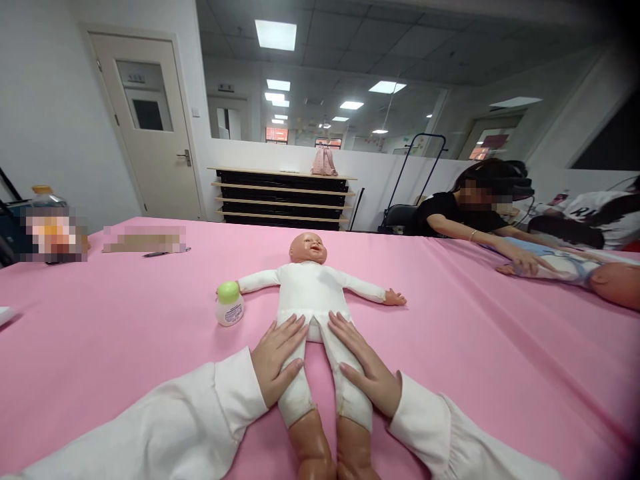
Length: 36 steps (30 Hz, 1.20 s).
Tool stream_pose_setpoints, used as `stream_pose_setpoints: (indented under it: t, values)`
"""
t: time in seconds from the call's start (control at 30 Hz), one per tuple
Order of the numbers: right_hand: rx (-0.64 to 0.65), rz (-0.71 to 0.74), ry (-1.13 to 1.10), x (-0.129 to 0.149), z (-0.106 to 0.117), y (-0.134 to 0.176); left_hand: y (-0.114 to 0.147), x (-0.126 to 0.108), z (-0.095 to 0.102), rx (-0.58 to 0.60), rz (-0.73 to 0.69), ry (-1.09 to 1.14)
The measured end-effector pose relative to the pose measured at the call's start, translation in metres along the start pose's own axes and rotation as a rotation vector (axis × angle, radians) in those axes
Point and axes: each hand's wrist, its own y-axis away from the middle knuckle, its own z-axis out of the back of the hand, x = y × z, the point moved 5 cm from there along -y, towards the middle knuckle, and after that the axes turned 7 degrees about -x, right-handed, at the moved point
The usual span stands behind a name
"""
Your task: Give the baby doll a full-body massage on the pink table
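A baby doll (313,287) with a white cloth body lies on its back, arms spread and bare lower legs toward me. My left hand (278,360) rests open on the doll's thigh at the left of the view, fingers pointing up toward its hip. On the other thigh lies my right hand (367,365), also open with its fingers stretched out. Beside the doll's hand at the left stands a small white bottle (230,312) with a green cap.
A pink cloth (450,347) covers the table. At the right, a person (465,207) in a headset reaches over another doll (613,283). A pen (165,253) and a drink bottle (50,227), partly blurred, are at the left. Shelves (285,197) stand behind.
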Motion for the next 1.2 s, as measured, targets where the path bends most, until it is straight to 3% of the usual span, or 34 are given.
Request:
stream_pose_setpoints:
  t: [0.17,0.33,0.4,0.5,0.6,0.77,0.83,0.93,1.07,1.13,1.2]
  values:
    - [0.162,0.161,0.064,0.018,-0.011,0.005,0.003,-0.013,0.000,0.087,-0.106,0.098]
    - [0.168,0.279,-0.083,0.036,-0.008,0.014,0.007,-0.028,0.015,0.073,-0.250,0.234]
    - [0.116,0.253,-0.106,0.030,-0.005,0.012,0.006,-0.026,0.016,0.032,-0.248,0.211]
    - [-0.008,0.070,-0.037,0.010,-0.001,0.007,0.002,-0.014,0.011,-0.001,-0.107,0.079]
    - [0.032,-0.028,0.059,0.001,-0.005,0.005,0.001,-0.010,0.005,0.042,-0.024,0.029]
    - [0.220,0.224,-0.017,0.031,-0.011,0.011,0.005,-0.028,0.013,0.096,-0.228,0.245]
    - [0.219,0.291,-0.113,0.040,-0.009,0.013,0.007,-0.031,0.019,0.066,-0.276,0.359]
    - [0.109,0.231,-0.107,0.033,-0.003,0.011,0.007,-0.022,0.021,-0.020,-0.191,0.386]
    - [0.034,0.048,0.007,0.009,-0.001,0.005,0.005,0.000,0.008,-0.094,0.084,0.151]
    - [0.084,0.022,0.024,0.005,-0.005,0.004,0.005,0.001,0.002,-0.058,0.092,0.086]
    - [0.143,0.071,0.019,0.012,-0.008,0.005,0.006,-0.006,0.001,-0.001,-0.005,0.094]
